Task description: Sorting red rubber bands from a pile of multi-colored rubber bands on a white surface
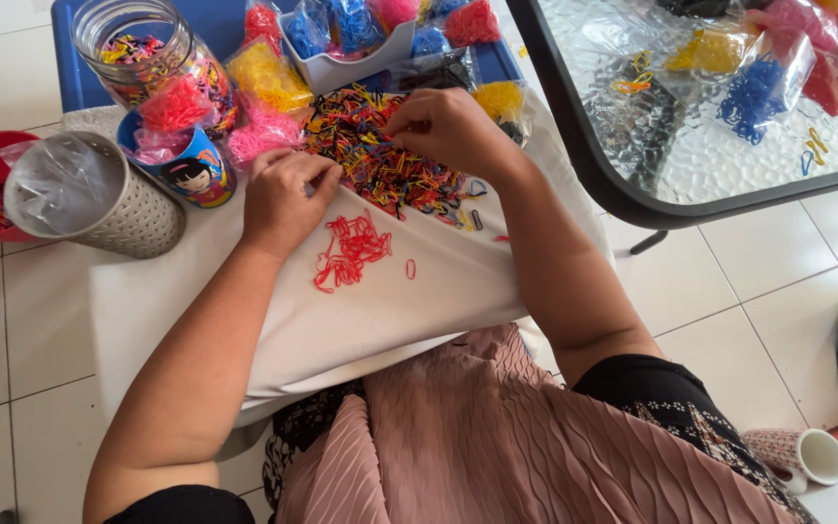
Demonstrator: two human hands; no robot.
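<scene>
Mixed tiny rubber bands (380, 155) lie in a heap near the upper middle of the frame, on a white cloth (361, 311) spread over the person's lap. The colours there are jumbled: black, yellow, blue, red and orange. Just below the heap, toward the centre of the frame, a small cluster of red bands (349, 250) sits apart on the cloth, with a single red band lying a little to its right.

The right hand (448, 126) rests on the top edge of the heap, its fingertips drawn together as if pinching at a band, though what is between them is too small to tell. The left hand (285, 199) lies at the heap's left edge, fingers curled down onto the cloth and bands; whether it grips anything cannot be told.

Judging by how things lie, the sorting looks to be at an early stage: only the small red cluster is separated, while the mixed heap remains far larger.

At the upper left stand a glass jar (143, 53) with bands inside, a blue cup (186, 170) with a cartoon figure, and a grey bin (99, 199). Bags of single-colour bands (269, 78) lie above the heap, and a glass table (720, 107) at the upper right carries more bags.
</scene>
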